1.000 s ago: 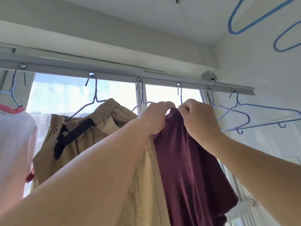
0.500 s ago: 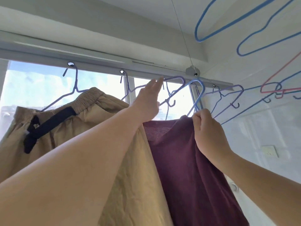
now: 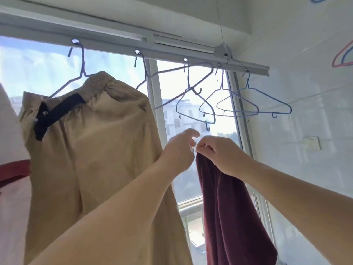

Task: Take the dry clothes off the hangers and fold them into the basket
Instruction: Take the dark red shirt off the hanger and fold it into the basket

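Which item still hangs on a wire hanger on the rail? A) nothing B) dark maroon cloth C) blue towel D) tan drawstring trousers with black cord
D: the tan drawstring trousers with black cord hang by the elastic waistband from a wire hanger hooked on the rail, while the dark maroon cloth is off any hanger, pinched at its top by the right hand.

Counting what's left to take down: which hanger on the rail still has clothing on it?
Only the leftmost hanger, which carries the tan trousers. The other hangers to its right hang bare.
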The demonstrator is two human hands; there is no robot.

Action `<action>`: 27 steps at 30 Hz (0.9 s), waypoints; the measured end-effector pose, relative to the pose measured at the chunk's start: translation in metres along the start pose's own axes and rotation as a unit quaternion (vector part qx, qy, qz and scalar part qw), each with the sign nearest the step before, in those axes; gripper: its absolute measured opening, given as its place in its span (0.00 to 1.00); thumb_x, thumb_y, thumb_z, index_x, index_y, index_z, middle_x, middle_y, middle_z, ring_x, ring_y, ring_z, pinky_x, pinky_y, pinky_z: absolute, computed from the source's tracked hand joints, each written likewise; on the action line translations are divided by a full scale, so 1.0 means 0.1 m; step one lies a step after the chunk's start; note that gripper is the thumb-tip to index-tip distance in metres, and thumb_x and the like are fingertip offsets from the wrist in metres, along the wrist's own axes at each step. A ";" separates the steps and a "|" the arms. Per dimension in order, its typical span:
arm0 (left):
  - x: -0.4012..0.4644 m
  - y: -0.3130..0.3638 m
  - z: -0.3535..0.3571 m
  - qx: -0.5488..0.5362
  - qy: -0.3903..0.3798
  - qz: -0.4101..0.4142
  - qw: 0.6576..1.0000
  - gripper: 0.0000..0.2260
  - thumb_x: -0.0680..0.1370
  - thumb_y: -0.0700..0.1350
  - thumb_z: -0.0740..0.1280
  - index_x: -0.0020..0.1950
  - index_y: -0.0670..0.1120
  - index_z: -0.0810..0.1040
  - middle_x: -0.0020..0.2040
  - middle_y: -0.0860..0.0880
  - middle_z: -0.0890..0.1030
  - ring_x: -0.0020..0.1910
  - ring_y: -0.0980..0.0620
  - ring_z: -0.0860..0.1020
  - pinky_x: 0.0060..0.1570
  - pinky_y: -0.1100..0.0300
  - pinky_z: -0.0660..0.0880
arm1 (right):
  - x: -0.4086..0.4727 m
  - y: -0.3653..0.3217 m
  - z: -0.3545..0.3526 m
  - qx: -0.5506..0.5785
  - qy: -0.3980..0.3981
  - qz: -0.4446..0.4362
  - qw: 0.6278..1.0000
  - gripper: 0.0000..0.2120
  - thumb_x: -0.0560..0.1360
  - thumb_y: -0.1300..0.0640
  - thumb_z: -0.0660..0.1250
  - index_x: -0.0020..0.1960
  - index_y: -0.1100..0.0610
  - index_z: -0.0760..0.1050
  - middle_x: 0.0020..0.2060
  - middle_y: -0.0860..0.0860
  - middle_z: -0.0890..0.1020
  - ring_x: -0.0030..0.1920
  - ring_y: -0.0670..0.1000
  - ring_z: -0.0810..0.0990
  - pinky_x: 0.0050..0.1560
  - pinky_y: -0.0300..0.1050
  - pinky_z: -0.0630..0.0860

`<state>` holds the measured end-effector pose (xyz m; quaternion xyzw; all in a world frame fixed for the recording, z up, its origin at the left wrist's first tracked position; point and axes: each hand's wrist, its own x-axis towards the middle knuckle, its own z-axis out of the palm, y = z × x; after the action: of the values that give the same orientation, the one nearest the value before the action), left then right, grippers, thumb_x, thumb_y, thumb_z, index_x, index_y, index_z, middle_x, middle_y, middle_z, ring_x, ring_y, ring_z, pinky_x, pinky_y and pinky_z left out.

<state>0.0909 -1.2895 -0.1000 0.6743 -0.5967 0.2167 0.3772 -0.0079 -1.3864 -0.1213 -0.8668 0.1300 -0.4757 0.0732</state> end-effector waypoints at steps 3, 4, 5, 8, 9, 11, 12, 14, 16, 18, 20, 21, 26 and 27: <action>-0.26 -0.05 0.15 -0.109 -0.076 -0.091 0.987 0.19 0.78 0.30 0.55 0.64 0.48 0.70 0.55 0.47 0.79 0.55 0.50 0.78 0.49 0.61 0.75 | -0.21 -0.01 0.00 0.029 -0.042 0.004 0.999 0.08 0.78 0.53 0.63 0.51 0.54 0.79 0.41 0.47 0.80 0.40 0.44 0.76 0.41 0.30 0.67; -0.37 -0.08 0.20 -0.152 -0.100 -0.120 0.976 0.20 0.78 0.30 0.55 0.64 0.48 0.70 0.55 0.48 0.79 0.55 0.51 0.78 0.50 0.61 0.76 | -0.30 0.00 0.00 0.038 -0.052 0.004 0.998 0.08 0.77 0.53 0.64 0.51 0.53 0.80 0.41 0.48 0.80 0.40 0.44 0.76 0.41 0.30 0.68; -0.46 -0.10 0.22 -0.195 -0.121 -0.143 0.963 0.20 0.78 0.29 0.55 0.64 0.48 0.70 0.54 0.49 0.79 0.55 0.52 0.78 0.50 0.62 0.76 | -0.38 0.00 -0.03 0.051 -0.058 0.009 0.997 0.07 0.77 0.52 0.64 0.50 0.52 0.80 0.40 0.48 0.81 0.40 0.44 0.77 0.40 0.30 0.68; -0.71 -0.17 0.27 -0.340 -0.188 -0.172 0.905 0.21 0.76 0.27 0.59 0.63 0.47 0.72 0.51 0.51 0.79 0.50 0.57 0.77 0.43 0.69 0.76 | -0.61 -0.01 -0.11 0.097 -0.082 0.032 0.991 0.04 0.75 0.52 0.67 0.46 0.50 0.80 0.38 0.46 0.80 0.37 0.39 0.76 0.40 0.26 0.69; -0.79 -0.17 0.28 -0.376 -0.207 -0.180 0.885 0.20 0.75 0.28 0.61 0.62 0.48 0.73 0.51 0.51 0.80 0.51 0.56 0.78 0.45 0.67 0.76 | -0.68 -0.02 -0.13 0.110 -0.097 0.045 0.988 0.04 0.74 0.52 0.67 0.46 0.49 0.80 0.38 0.45 0.80 0.37 0.38 0.77 0.41 0.25 0.70; -0.93 -0.16 0.34 -0.386 -0.233 -0.182 0.874 0.19 0.75 0.31 0.65 0.61 0.50 0.74 0.53 0.52 0.81 0.56 0.54 0.77 0.54 0.60 0.74 | -0.82 -0.03 -0.17 0.140 -0.131 0.074 0.979 0.03 0.73 0.52 0.68 0.46 0.47 0.80 0.37 0.44 0.81 0.38 0.39 0.78 0.46 0.31 0.72; -1.01 -0.15 0.39 -0.381 -0.248 -0.177 0.873 0.18 0.75 0.33 0.66 0.60 0.51 0.74 0.55 0.52 0.80 0.57 0.53 0.77 0.56 0.58 0.72 | -0.91 -0.05 -0.18 0.149 -0.149 0.091 0.973 0.03 0.73 0.52 0.69 0.46 0.47 0.80 0.36 0.44 0.81 0.39 0.40 0.79 0.47 0.34 0.72; -1.15 -0.12 0.47 -0.379 -0.275 -0.164 0.868 0.16 0.75 0.36 0.67 0.59 0.52 0.74 0.56 0.53 0.79 0.56 0.55 0.76 0.54 0.61 0.71 | -1.06 -0.08 -0.22 0.161 -0.183 0.105 0.964 0.05 0.73 0.53 0.69 0.48 0.46 0.80 0.36 0.42 0.81 0.40 0.38 0.80 0.48 0.35 0.71; -1.28 -0.09 0.54 -0.369 -0.290 -0.164 0.868 0.14 0.75 0.37 0.67 0.58 0.50 0.75 0.56 0.52 0.79 0.55 0.56 0.77 0.50 0.65 0.71 | -1.18 -0.12 -0.24 0.161 -0.206 0.116 0.958 0.07 0.73 0.56 0.69 0.50 0.45 0.79 0.37 0.41 0.81 0.40 0.37 0.79 0.47 0.33 0.70; -1.45 -0.10 0.62 -0.338 -0.295 -0.173 0.877 0.10 0.75 0.40 0.68 0.56 0.47 0.77 0.56 0.48 0.80 0.57 0.50 0.77 0.56 0.57 0.73 | -1.34 -0.17 -0.24 0.160 -0.214 0.136 0.954 0.09 0.73 0.57 0.69 0.49 0.45 0.79 0.37 0.41 0.81 0.40 0.36 0.79 0.46 0.32 0.70; -1.63 -0.14 0.67 -0.324 -0.285 -0.187 0.883 0.07 0.75 0.42 0.68 0.53 0.45 0.78 0.54 0.44 0.80 0.58 0.44 0.77 0.60 0.50 0.72 | -1.50 -0.20 -0.23 0.160 -0.218 0.158 0.950 0.09 0.73 0.57 0.70 0.49 0.45 0.79 0.36 0.41 0.81 0.39 0.37 0.78 0.47 0.32 0.70; -1.72 -0.16 0.67 -0.329 -0.278 -0.197 0.881 0.07 0.75 0.42 0.69 0.52 0.44 0.78 0.54 0.43 0.80 0.57 0.44 0.77 0.61 0.49 0.72 | -1.58 -0.21 -0.21 0.160 -0.221 0.171 0.947 0.09 0.72 0.57 0.70 0.49 0.45 0.79 0.36 0.41 0.80 0.38 0.37 0.78 0.47 0.33 0.70; -2.26 -0.28 0.66 -0.440 -0.263 -0.237 0.825 0.09 0.75 0.38 0.68 0.53 0.35 0.76 0.47 0.43 0.79 0.47 0.50 0.80 0.51 0.58 0.78 | -1.99 -0.37 0.00 0.146 -0.271 0.234 0.922 0.10 0.72 0.58 0.71 0.50 0.46 0.80 0.40 0.46 0.80 0.37 0.41 0.77 0.46 0.37 0.73; -2.38 -0.29 0.65 -0.458 -0.258 -0.240 0.816 0.07 0.75 0.37 0.67 0.52 0.37 0.76 0.46 0.45 0.79 0.44 0.53 0.80 0.47 0.61 0.79 | -2.07 -0.41 0.05 0.149 -0.284 0.245 0.915 0.10 0.71 0.58 0.71 0.49 0.46 0.79 0.40 0.48 0.80 0.37 0.42 0.78 0.44 0.38 0.74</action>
<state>0.0629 -1.1865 -0.3239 0.5771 -0.5217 -0.3608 0.5144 -0.1033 -1.2858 -0.2807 -0.8855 0.2396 -0.1907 0.3496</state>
